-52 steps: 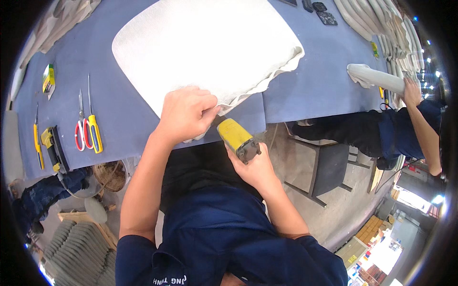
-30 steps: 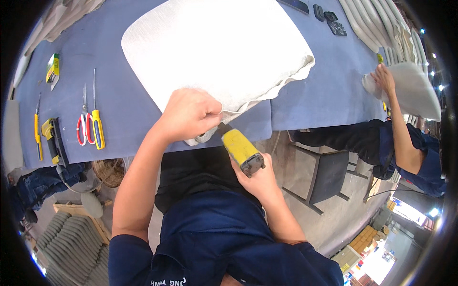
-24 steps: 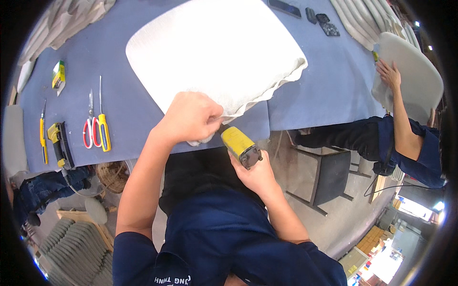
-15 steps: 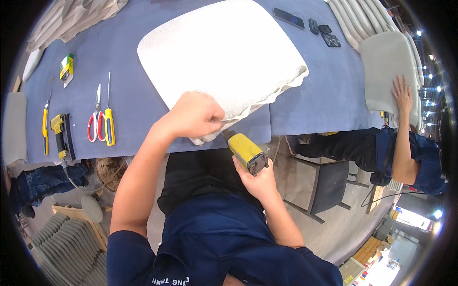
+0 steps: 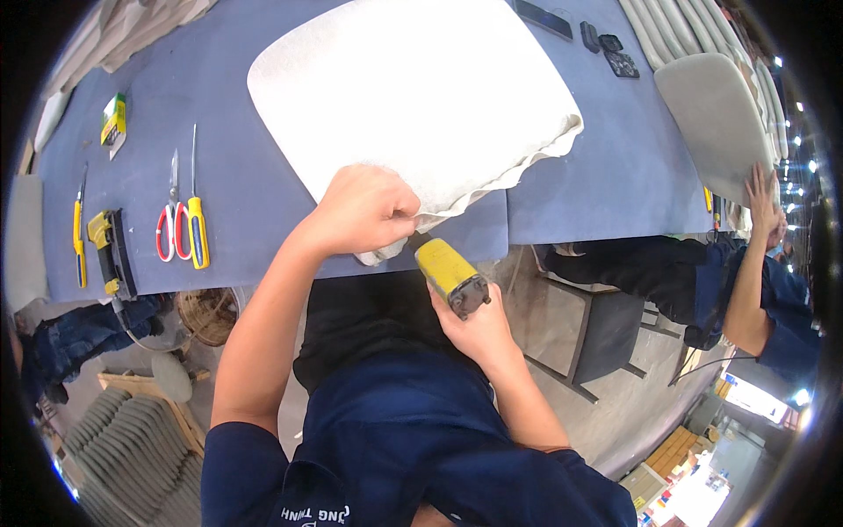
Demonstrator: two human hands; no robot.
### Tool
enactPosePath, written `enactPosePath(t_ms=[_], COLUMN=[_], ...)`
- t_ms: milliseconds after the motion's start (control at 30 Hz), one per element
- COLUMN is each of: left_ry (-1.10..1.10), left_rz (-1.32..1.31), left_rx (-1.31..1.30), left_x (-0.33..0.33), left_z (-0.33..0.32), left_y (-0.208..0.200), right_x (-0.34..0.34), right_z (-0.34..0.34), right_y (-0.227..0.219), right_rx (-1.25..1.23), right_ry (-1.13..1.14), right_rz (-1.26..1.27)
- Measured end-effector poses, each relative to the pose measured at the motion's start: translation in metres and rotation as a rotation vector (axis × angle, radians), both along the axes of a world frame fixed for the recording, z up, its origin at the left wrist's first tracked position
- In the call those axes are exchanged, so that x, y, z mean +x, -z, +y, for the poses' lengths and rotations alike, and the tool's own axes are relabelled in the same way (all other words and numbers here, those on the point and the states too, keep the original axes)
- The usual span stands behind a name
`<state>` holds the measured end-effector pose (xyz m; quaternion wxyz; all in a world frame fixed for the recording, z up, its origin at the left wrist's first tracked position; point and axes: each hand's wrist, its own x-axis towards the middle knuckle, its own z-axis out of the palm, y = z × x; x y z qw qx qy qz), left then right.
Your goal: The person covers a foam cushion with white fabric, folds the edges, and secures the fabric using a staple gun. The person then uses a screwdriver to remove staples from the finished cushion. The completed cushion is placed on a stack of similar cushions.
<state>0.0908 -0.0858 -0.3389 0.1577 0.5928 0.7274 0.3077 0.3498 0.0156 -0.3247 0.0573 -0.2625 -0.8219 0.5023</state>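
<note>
The left hand (image 5: 367,211) is closed in a fist on the loose, wavy edge of the off-white fabric (image 5: 386,250), bunching it at the near rim of the pale square seat cushion (image 5: 413,97); the grip looks meant to keep the cloth taut over the cushion's edge. The right hand (image 5: 479,329) is wrapped around the rear of a yellow handheld staple gun with a dark butt end (image 5: 450,277), its nose angled up toward the pulled fabric just below the left fist, under the table's overhang. The two hands sit near each other but do not touch.

The cushion lies flat on the blue-grey worktable (image 5: 263,220), its near corner right at the table edge, presumably so the underside can be reached from below. Well to the left on the table lie red-handled scissors (image 5: 167,224), a yellow-handled tool (image 5: 195,224) just beside them, a second yellow and black stapler (image 5: 110,250) and a small yellow box (image 5: 112,119). At the far right, another person's hand (image 5: 762,198) rests on a grey curved seat shell (image 5: 716,114).
</note>
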Motion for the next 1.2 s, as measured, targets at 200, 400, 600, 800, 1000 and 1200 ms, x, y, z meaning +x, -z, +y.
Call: enactPosePath(t_ms=[200,400,600,800,1000,1200], left_ry=[0.053,0.102,0.090,0.077,0.043,0.080], left_rz=[0.163,0.039,-0.082,-0.096,-0.060,0.026], left_rx=[-0.057,0.029,0.114,0.116,0.111,0.098], left_x=[0.012,-0.004,-0.008,-0.007,-0.002,0.005], left_z=[-0.006,-0.007,-0.009,-0.010,-0.009,-0.019], left_y=[-0.035,-0.022,-0.006,-0.003,0.004,-0.026], right_x=[0.003,0.014,0.014,0.012,0.005,0.005], right_z=[-0.008,-0.013,-0.016,-0.017,-0.014,-0.022], right_y=[-0.007,-0.002,0.000,-0.001,0.008,0.000], right_rx=[-0.023,0.027,0.032,0.014,0.040,-0.065], right_ry=[0.049,0.024,-0.003,-0.004,-0.064,0.101], right_rz=[0.036,0.103,0.088,0.048,-0.007,0.080])
